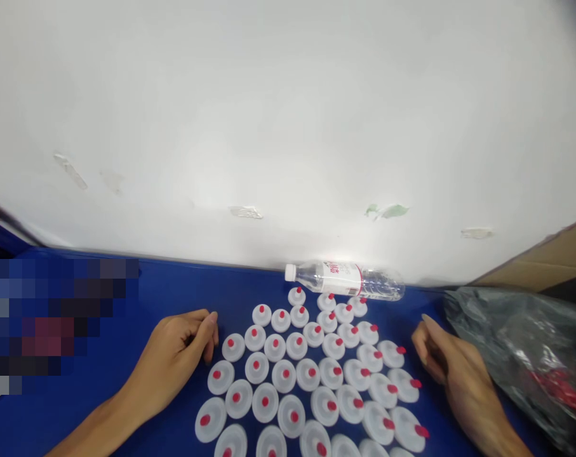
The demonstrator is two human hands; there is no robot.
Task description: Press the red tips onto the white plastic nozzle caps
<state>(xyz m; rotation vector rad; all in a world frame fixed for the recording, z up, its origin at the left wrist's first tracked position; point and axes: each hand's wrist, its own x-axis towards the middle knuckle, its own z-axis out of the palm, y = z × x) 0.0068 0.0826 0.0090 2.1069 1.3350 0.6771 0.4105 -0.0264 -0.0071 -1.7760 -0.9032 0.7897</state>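
Observation:
Many white translucent round lids with red tips [284,376] lie spread in loose rows on the blue table [140,304]. My left hand [185,343] rests on the table to their left, fingers loosely curled in and the thumb against them; no object shows in it. On the opposite side, my right hand [452,355] rests with its fingers curled too, holding nothing that I can see. Neither hand touches a lid. Beyond the farthest lids, a clear plastic bottle [342,279] with a white cap and label lies on its side.
A white wall [288,127] with tape scraps rises behind the table. To the right of my right hand lies a dark plastic bag [511,336] with red pieces showing through. A cardboard box [545,260] stands behind it. The left side is partly pixelated.

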